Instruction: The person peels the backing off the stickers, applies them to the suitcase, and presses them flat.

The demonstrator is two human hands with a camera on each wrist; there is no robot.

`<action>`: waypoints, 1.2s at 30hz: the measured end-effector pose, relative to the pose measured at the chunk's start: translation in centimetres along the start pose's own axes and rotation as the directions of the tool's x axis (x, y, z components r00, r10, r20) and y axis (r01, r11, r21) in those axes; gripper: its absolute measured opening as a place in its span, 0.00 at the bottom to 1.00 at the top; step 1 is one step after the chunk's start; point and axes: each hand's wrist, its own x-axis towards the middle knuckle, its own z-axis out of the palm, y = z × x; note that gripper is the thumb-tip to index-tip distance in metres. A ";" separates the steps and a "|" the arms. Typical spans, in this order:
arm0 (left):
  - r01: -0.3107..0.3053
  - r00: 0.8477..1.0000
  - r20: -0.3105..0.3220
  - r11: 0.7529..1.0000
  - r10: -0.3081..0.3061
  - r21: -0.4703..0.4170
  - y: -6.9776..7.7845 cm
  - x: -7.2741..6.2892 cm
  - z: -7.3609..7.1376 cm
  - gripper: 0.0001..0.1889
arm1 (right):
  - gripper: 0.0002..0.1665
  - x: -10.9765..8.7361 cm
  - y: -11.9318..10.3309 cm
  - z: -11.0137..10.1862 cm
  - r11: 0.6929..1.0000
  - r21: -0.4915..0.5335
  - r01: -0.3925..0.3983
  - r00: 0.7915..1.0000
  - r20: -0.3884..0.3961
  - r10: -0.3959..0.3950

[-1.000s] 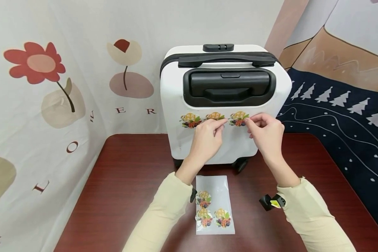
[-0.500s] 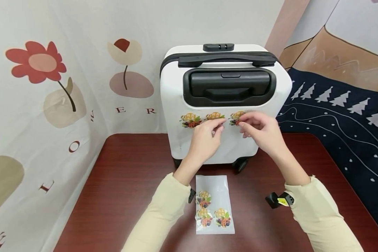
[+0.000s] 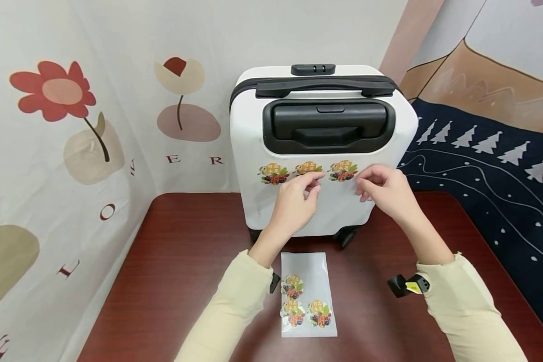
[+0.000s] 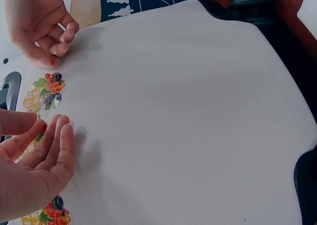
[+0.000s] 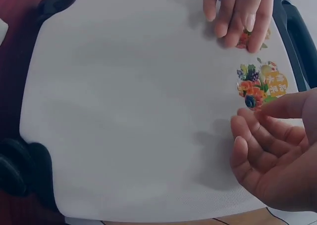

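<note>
A white suitcase stands on the table, with a row of fruit-pattern stickers across its face below the black handle recess. The left sticker and right sticker show fully in the head view. My left hand partly covers the middle sticker, its fingers relaxed and nothing seen between them. Just right of the right sticker is my right hand, fingers loosely bent and holding nothing. In the right wrist view its thumb and index finger lie close to that sticker's edge.
A white sticker sheet lies on the red-brown table in front of the suitcase, bearing 3 more fruit stickers. Black wheels support the suitcase. Printed cloth hangs behind and to the sides.
My right hand passes left over part of the right sticker, then draws back to the right, uncovering it. My left hand stays nearly still.
</note>
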 end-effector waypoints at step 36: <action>0.021 0.999 0.025 0.999 -0.020 -0.046 -0.6 -0.4 -0.2 0.14 | 0.10 0.8 -0.7 2.4 0.990 -0.032 0.140 0.973 0.188 -0.131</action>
